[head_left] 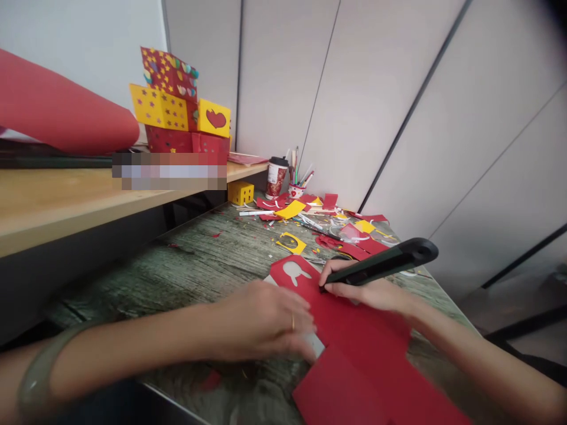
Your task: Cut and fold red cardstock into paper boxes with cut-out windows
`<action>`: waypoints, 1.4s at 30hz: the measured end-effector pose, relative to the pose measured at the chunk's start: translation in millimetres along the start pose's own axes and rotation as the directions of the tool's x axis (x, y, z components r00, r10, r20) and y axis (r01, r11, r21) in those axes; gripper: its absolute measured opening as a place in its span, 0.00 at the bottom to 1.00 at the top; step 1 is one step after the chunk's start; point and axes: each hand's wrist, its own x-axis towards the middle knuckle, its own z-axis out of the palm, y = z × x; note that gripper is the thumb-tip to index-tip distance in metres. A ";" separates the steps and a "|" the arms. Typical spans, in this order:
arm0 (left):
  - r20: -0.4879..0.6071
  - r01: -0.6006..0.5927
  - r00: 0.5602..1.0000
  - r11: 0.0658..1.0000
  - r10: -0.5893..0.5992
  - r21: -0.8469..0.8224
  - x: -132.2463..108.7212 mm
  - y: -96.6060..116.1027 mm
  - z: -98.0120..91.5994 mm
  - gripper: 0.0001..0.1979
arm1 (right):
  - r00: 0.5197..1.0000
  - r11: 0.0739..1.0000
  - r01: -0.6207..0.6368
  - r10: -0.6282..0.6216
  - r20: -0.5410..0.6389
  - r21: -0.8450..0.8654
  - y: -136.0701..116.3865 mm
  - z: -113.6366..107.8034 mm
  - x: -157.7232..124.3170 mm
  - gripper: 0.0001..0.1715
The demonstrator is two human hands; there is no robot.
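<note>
A large sheet of red card [354, 336] lies on the table in front of me, with a rabbit-shaped cut-out [296, 273] near its far end. White board [315, 343] shows from under its left edge. My right hand [354, 289] grips a black utility knife [381, 262], its front end down at the card; the blade is too small to make out. At the card's left edge is my left hand [266, 319], slightly blurred, fingers stretched over the card and thumb apart. It wears a ring, with a bangle [38, 366] further up the arm.
Scraps of red and yellow paper [290, 209] litter the table's far end, near a lidded paper cup [277, 177], a pen holder [296, 190] and a small yellow box [240, 193]. Left, a wooden shelf [66, 206] bears stacked red and yellow boxes [170, 109] and a red paper roll [66, 109].
</note>
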 end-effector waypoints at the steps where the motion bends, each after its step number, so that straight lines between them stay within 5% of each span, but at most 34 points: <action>1: 0.013 0.046 0.999 0.999 -0.046 -0.024 2.8 -7.2 -3.0 0.13 | 1.000 1.000 0.006 -0.006 -0.008 0.003 2.5 0.4 0.3 0.05; 10: 0.214 -0.002 0.977 0.997 0.018 -0.076 15.1 -33.3 7.5 0.16 | 0.996 0.996 0.082 -0.081 -0.032 0.036 23.5 3.2 1.6 0.06; 42: 0.172 -0.014 0.985 0.996 0.029 -0.088 15.2 -39.8 10.6 0.15 | 0.991 0.987 0.133 -0.133 -0.002 -0.095 38.1 -2.6 -1.7 0.06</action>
